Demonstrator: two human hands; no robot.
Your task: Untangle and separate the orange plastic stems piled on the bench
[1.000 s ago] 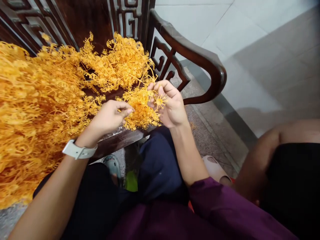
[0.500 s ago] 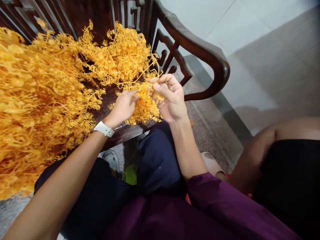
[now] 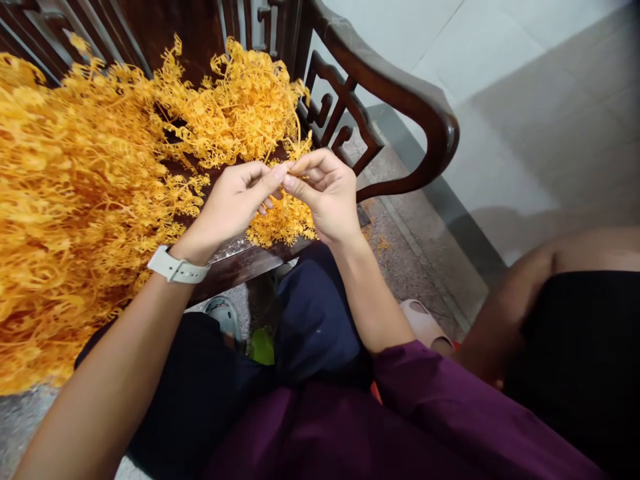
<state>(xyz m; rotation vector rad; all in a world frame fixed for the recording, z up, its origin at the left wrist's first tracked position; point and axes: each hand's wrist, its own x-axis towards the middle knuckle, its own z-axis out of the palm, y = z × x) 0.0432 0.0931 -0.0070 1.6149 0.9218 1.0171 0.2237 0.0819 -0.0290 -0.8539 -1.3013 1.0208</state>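
In front of me my left hand [image 3: 239, 199] and my right hand [image 3: 331, 195] meet fingertip to fingertip, both pinched closed on an orange-yellow plastic flower sprig [image 3: 299, 145]. Most of the sprig at the pinch is hidden by my fingers. Just below and behind the hands, a small heap of the same orange-yellow pieces [image 3: 285, 223] lies on the dark wooden bench seat [image 3: 235, 263]. A larger bunch of branching sprigs [image 3: 250, 100] rests behind them.
A big mass of orange-yellow sprigs [image 3: 75, 220] fills the left side. The bench's carved armrest [image 3: 425, 113] curves round at the right. Another person's arm [image 3: 520, 300] shows at the lower right. Orange scraps [image 3: 383, 244] lie on the floor.
My left hand has moved up and right to meet my right hand, closing its fingers at the sprig. The right hand has shifted slightly left, and the sprig stands lower.
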